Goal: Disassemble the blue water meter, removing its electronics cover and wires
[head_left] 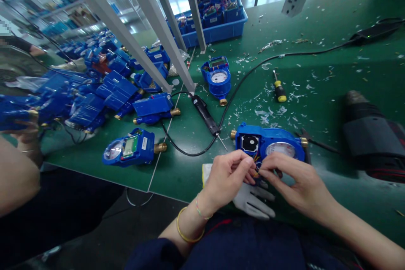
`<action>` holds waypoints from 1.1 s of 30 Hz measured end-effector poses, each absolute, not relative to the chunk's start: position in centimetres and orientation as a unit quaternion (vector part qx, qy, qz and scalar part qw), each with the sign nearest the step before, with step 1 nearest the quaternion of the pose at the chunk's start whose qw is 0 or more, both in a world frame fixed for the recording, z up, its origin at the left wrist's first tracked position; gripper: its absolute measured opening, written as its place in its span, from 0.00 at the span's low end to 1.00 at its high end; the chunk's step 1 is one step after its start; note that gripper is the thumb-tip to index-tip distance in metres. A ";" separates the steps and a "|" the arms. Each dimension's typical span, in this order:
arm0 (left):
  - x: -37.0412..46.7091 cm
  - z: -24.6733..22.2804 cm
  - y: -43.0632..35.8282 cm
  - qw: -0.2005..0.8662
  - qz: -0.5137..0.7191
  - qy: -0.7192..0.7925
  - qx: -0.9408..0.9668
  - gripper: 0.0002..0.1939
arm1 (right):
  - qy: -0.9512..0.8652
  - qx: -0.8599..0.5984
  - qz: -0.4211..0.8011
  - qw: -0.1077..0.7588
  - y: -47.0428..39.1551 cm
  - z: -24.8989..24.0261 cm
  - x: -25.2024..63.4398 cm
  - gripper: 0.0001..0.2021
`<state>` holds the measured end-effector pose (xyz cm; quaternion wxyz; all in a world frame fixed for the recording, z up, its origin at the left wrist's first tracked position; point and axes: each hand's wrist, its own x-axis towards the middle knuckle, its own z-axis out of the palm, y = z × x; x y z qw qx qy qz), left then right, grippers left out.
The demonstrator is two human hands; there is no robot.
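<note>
left hand point(229, 177) and right hand point(294, 177) nearly together, fingertips bunched at thin wires point(256, 159), can't tell what's pinched, open blue meter point(265, 131) just beyond on green desk point(316, 61), glove point(249, 206) under hands

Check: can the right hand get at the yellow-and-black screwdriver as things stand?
Probably yes: the screwdriver lies uncovered on the green table, beyond the blue meter. The right hand, busy at that meter's wires, would likely have to leave them and pass over or around the meter.
</note>
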<state>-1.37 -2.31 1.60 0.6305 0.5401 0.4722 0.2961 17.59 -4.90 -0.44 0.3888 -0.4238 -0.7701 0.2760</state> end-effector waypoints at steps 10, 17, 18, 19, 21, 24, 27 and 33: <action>-3.9 1.3 -0.8 0.475 0.326 0.556 0.599 0.11 | -0.641 -0.524 0.229 0.512 -6.2 0.1 19.4 0.04; -5.6 0.0 0.5 0.460 0.331 0.577 0.588 0.09 | -0.563 -0.694 0.169 0.416 -7.7 -1.0 25.3 0.10; -5.7 -0.2 0.7 0.457 0.327 0.577 0.593 0.10 | -0.580 -0.699 0.173 0.381 -7.8 -1.4 26.1 0.10; -5.8 -0.4 0.8 0.454 0.323 0.575 0.599 0.10 | -0.596 -0.697 0.178 0.356 -7.8 -1.8 26.7 0.11; -5.8 -0.7 1.0 0.451 0.312 0.565 0.617 0.12 | -0.628 -0.673 0.174 0.350 -7.7 -2.1 27.3 0.22; -5.3 -1.0 1.7 0.450 0.293 0.526 0.660 0.20 | -0.671 -0.632 0.079 0.380 -7.4 -1.2 26.3 0.31; -4.6 -1.2 3.0 0.452 0.265 0.463 0.715 0.36 | -0.742 -0.549 0.059 0.382 -7.0 0.2 23.6 0.21; -3.5 -2.0 6.2 0.508 0.180 0.342 0.770 0.46 | -0.892 -0.366 0.073 0.256 -6.2 -0.1 17.9 0.21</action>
